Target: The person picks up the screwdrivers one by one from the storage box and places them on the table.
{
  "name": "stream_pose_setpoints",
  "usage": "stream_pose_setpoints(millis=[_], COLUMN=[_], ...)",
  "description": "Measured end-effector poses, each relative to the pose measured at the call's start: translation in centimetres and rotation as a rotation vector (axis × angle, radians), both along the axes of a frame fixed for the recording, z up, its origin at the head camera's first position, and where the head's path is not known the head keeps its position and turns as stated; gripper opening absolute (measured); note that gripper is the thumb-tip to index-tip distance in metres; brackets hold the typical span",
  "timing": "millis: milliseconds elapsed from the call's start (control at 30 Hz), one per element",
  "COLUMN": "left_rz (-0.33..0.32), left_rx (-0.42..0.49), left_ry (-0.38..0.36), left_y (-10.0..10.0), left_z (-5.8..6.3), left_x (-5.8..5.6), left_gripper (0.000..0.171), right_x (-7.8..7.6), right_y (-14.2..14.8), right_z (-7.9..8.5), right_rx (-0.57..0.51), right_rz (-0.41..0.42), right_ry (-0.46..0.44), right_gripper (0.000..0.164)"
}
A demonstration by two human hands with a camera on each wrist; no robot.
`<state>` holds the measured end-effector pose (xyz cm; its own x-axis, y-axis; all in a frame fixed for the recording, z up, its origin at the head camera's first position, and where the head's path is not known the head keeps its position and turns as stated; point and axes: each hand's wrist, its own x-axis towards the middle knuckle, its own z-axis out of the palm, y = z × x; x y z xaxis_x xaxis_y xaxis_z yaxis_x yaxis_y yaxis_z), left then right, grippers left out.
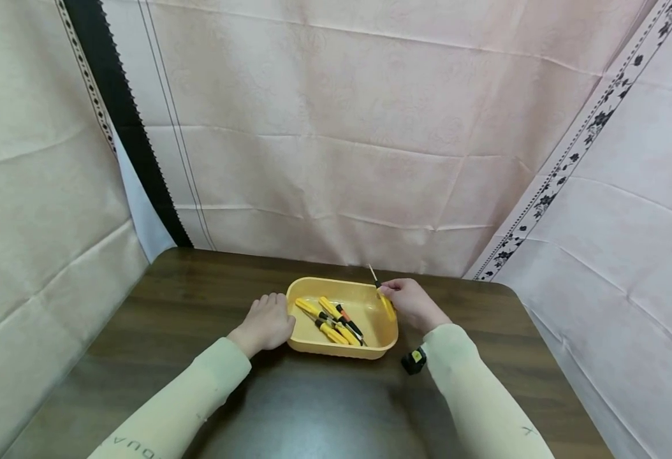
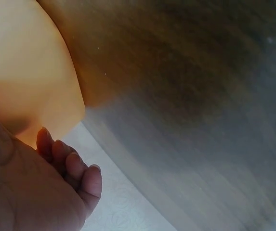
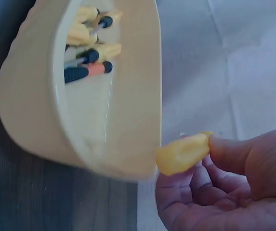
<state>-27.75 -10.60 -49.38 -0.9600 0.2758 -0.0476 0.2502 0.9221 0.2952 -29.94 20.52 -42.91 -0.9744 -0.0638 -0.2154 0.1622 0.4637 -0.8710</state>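
A shallow yellow plastic tray (image 1: 343,350) sits on the table with several screwdrivers (image 1: 333,335) inside, most yellow-handled with black collars. One screwdriver (image 3: 97,70) has an orange and black handle. My left hand (image 1: 267,322) holds the tray at its left edge, its fingers bent beside the outer wall in the left wrist view; the thumb is hidden there. Over the right end of the tray, my right hand (image 1: 412,303) pinches another yellow screwdriver (image 1: 386,306) between thumb and fingers. Its metal shaft points up and away, and the handle hangs toward the tray.
The dark wooden table (image 1: 336,408) stretches in front of the tray and to both sides. Pale cloth (image 1: 336,159) hangs right behind the table's far edge. A small black object (image 1: 413,361) with a yellow patch is beside the right cuff.
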Motion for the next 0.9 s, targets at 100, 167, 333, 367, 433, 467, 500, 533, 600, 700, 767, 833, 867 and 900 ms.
stream_pose_setpoints(millis=[100, 167, 333, 367, 433, 467, 500, 533, 600, 700, 767, 833, 867, 900], left_rz=[-0.002, -0.004, 0.0, -0.001, -0.003, -0.004, -0.005, -0.004, -0.001, 0.007, 0.009, 0.009, 0.009, 0.008], left_rx=[-0.003, 0.0, 0.006, 0.008, 0.008, 0.009, 0.008, 0.009, 0.006, 0.006, 0.008, 0.008, 0.01, 0.011], left_ry=[0.004, 0.01, 0.011, 0.008, 0.006, 0.008, 0.012, 0.018, 0.029, 0.028, 0.017, 0.011, 0.01, 0.011], left_y=[0.0, 0.0, 0.0, 0.0, 0.0, 0.0, 0.0, 0.0, 0.0, 0.0, 0.0, 0.0, 0.0, 0.0], left_z=[0.0, 0.1, 0.0, 0.0, 0.0, 0.0, 0.0, 0.1, 0.1, 0.2, 0.3, 0.3, 0.2, 0.2], left_x=[-0.1, -0.1, -0.1, -0.1, 0.0, 0.0, 0.0, 0.0, -0.1, -0.1, 0.0, 0.2, 0.2, 0.2], left_gripper=[0.038, 0.037, 0.038, 0.038, 0.038, 0.038, 0.037, 0.037, 0.036, 0.037, 0.038, 0.039, 0.039, 0.038], right_x=[-0.1, -0.2, 0.0, 0.1, 0.2, 0.3, 0.3, 0.3, 0.4, 0.5, 0.6, 0.7, 0.8, 0.8], right_y=[1.4, 2.4, 4.7, 5.1, 5.8, 6.0, 6.3, 6.6, 7.1, 7.8, 8.0, 8.2, 8.2, 8.2], right_z=[-0.1, -0.3, -1.0, -1.2, -1.7, -2.0, -2.4, -2.8, -3.6, -4.8, -5.4, -5.9, -6.0, -6.1], right_rx=[-0.055, -0.09, -0.074, -0.07, -0.073, -0.08, -0.085, -0.082, -0.06, -0.021, 0.013, 0.045, 0.064, 0.08], right_rz=[-0.005, -0.008, -0.036, -0.041, -0.047, -0.052, -0.048, -0.059, -0.067, -0.097, -0.124, -0.149, -0.156, -0.158], right_ry=[0.001, -0.006, -0.042, -0.05, -0.066, -0.074, -0.08, -0.088, -0.098, -0.125, -0.148, -0.17, -0.178, -0.186], right_gripper=[0.031, 0.031, 0.033, 0.034, 0.035, 0.035, 0.035, 0.034, 0.034, 0.031, 0.028, 0.025, 0.024, 0.023])
